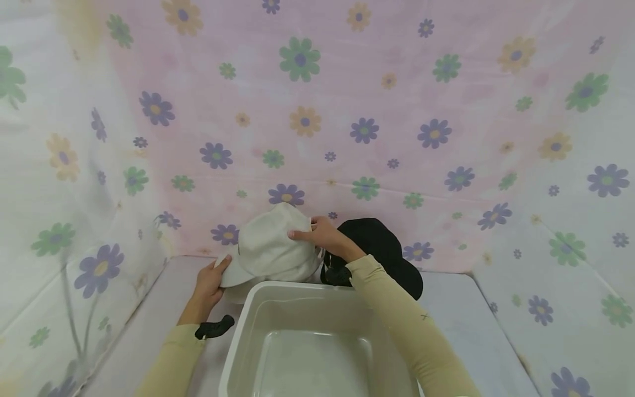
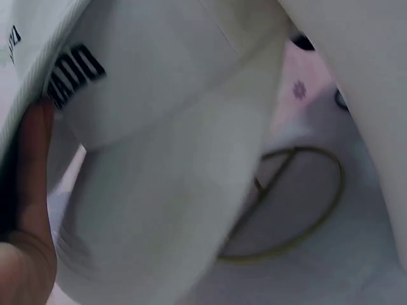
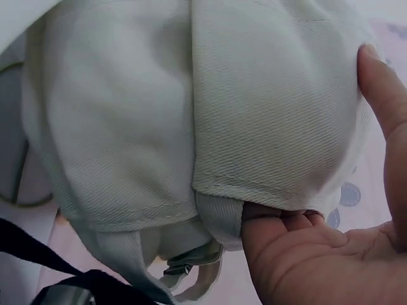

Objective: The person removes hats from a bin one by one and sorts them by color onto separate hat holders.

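A white cap [image 1: 273, 242] is held between both hands behind the bin, its brim toward the left. My left hand [image 1: 208, 284] grips the brim, thumb on top. At the back, my right hand [image 1: 329, 238] pinches the cap's edge; the right wrist view shows its fingers tucked under the fabric [image 3: 273, 127] and the thumb outside. A second white cap [image 1: 238, 293] shows below the first brim; in the left wrist view this lower cap [image 2: 159, 184] bears dark letters. Just right of the right hand sits a black cap [image 1: 379, 245].
A large off-white bin [image 1: 307, 288] stands in front, partly under the right forearm. A thin ring-shaped outline [image 2: 340, 184] lies on the pale surface in the left wrist view. Flower-patterned cloth walls [image 1: 327, 132] enclose the back and sides.
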Tool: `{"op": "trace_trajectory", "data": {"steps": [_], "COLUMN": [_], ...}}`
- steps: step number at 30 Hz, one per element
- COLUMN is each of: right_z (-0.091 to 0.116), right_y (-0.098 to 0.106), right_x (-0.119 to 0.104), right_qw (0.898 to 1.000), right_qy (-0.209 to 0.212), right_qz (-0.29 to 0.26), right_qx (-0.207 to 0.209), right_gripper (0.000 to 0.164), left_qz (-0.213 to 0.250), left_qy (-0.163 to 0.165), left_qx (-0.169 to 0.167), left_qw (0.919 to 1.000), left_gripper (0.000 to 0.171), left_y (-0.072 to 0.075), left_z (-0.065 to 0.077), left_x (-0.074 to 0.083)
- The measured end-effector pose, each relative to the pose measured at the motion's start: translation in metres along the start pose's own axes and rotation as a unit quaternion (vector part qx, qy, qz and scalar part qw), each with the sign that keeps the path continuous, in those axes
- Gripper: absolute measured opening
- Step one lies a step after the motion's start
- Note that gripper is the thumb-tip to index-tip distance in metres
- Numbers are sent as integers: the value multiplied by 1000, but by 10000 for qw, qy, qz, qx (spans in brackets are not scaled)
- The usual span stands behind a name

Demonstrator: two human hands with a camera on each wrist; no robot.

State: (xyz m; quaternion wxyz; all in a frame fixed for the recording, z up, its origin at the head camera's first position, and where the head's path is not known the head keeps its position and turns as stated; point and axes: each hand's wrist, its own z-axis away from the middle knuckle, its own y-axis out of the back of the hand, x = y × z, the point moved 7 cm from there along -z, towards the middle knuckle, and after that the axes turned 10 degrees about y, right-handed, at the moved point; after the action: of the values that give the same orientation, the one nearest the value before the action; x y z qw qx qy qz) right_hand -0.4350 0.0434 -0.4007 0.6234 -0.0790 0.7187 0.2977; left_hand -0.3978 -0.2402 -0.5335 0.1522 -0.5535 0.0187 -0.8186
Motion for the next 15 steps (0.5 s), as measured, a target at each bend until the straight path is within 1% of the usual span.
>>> {"op": "trace_trajectory", "data": {"steps": [2,4,6,8,10,13,15], "right_z": [2,5,8,12,15,18,19], "right_y": [-2,-3,-3,-4,-4,-4,-5], "right_x": [0,0,0,1,4,8,9], "right_qw": [9998,9990,9977,9959,9937,9911,9906], "right_qy": [36,38,-20,-75,-155,-247,-247], "right_qz": [210,443,677,901,1107,1305,1345], "right_qx": [8,27,59,69,59,36,-11], "right_gripper": [56,63,74,84,90,93,92], "left_qz": [-151,-274,-380,-472,-665,-1024,-1222], "left_qy": [-32,-85,-186,-385,-666,-1074,-1255], "left_qx": [62,88,144,210,311,450,540], "left_qw": [9999,9995,9990,9979,9951,9879,9831], "left_gripper": [67,69,69,68,66,65,64], "left_y": [2,3,5,6,8,11,12], "left_z": [-1,-1,-1,0,0,2,3], "left_x": [-5,-10,-14,-17,-17,-17,-16]}}
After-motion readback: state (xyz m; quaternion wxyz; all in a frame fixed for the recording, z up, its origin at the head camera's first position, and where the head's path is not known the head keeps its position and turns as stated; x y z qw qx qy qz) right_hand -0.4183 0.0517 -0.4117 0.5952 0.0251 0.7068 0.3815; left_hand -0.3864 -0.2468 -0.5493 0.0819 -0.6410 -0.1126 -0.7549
